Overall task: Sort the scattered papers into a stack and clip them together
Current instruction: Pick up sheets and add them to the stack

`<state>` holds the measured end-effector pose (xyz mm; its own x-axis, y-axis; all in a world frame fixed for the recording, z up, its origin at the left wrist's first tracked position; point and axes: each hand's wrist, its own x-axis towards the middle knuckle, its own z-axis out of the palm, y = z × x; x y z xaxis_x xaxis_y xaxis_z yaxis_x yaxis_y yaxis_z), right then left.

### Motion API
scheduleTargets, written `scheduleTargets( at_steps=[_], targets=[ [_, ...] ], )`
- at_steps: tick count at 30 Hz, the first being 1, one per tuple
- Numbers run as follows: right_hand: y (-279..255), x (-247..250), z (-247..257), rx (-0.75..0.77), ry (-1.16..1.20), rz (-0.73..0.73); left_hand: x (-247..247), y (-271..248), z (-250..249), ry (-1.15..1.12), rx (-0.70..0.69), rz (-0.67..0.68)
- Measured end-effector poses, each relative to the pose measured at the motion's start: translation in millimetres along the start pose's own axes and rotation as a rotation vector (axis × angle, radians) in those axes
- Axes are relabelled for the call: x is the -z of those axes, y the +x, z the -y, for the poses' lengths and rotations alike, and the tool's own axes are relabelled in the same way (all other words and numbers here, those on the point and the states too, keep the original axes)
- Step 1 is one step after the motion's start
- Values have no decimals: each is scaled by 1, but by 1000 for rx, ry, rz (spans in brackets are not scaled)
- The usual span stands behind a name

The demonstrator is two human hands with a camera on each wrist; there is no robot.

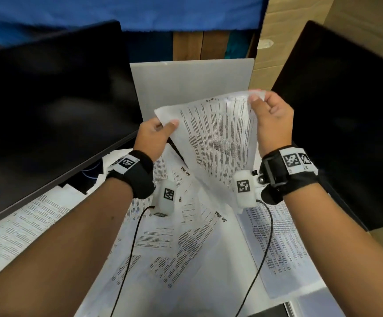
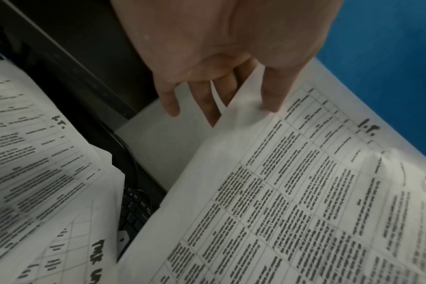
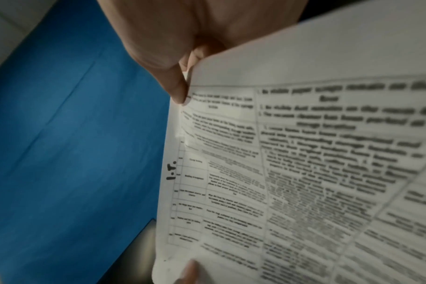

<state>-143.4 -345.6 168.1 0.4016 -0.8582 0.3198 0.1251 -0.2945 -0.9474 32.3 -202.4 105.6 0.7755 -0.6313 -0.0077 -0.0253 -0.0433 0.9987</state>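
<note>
Both hands hold one printed sheet (image 1: pixel 218 133) lifted above the desk. My left hand (image 1: pixel 160 129) pinches its left corner, thumb on top and fingers underneath. My right hand (image 1: pixel 266 106) pinches the far right corner between thumb and fingers. The sheet (image 2: pixel 292 201) carries a table of text with a handwritten "I.T." mark near its top edge. The same sheet (image 3: pixel 304 173) fills the right wrist view. Several other printed papers (image 1: pixel 186 236) lie scattered and overlapping on the desk below. No clip is visible.
A dark monitor (image 1: pixel 48 106) stands at the left and another (image 1: pixel 346 110) at the right. A grey board (image 1: pixel 192 78) leans at the back. A black keyboard (image 2: pixel 136 209) lies partly under the papers. Wrist-camera cables (image 1: pixel 126 259) hang over the desk.
</note>
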Motion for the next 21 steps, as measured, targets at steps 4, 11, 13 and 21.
scheduleTargets(
  at_steps=[4,11,13,21],
  targets=[
    [0,10,-39,-141,-160,-53,7,3,-1,-44,22,-75],
    [-89,20,-149,-665,-932,770,19,10,-11,-111,13,-179],
    [-108,17,-160,-651,-1069,924,20,10,-17,-105,-7,-182],
    [-78,11,-139,-493,-989,619,29,10,-34,-88,-97,-146]
  ],
)
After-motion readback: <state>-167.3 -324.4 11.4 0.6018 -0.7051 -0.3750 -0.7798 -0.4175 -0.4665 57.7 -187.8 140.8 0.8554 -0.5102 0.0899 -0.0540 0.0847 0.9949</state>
